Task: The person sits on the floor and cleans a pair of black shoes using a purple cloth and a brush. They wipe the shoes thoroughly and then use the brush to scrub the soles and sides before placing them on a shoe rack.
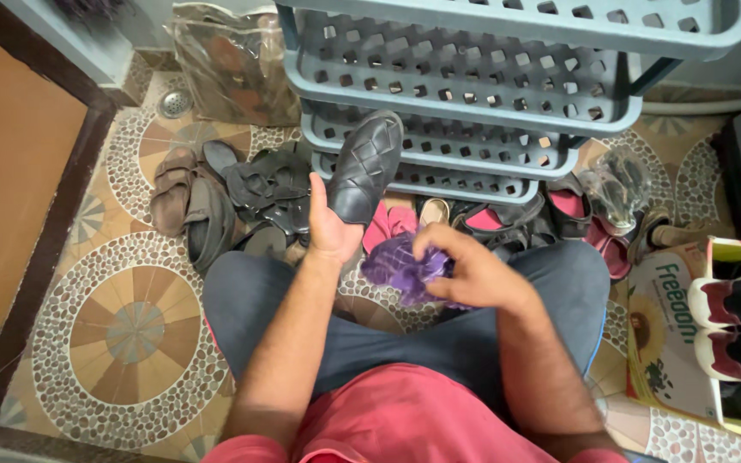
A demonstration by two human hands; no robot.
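Left hand [329, 225] wrapped around the heel end of a dark woven-leather shoe [367, 168], toe tipped up and away, upper turned toward the body so the surface sits open to the other hand. Right hand [465, 273] bunched around a crumpled purple cloth [400, 267], fingers curled in, held just beside the shoe's heel, probably touching it, though blur hides the contact. Both raised over the lap, above the knees in dark trousers [250, 300]. Beyond, brown sandals [183, 201] and black sandals [268, 193] heaped on the patterned pebble floor [122, 334]; a grey-blue slotted plastic rack [473, 86] ahead; an open shoebox [731, 326] to the right.
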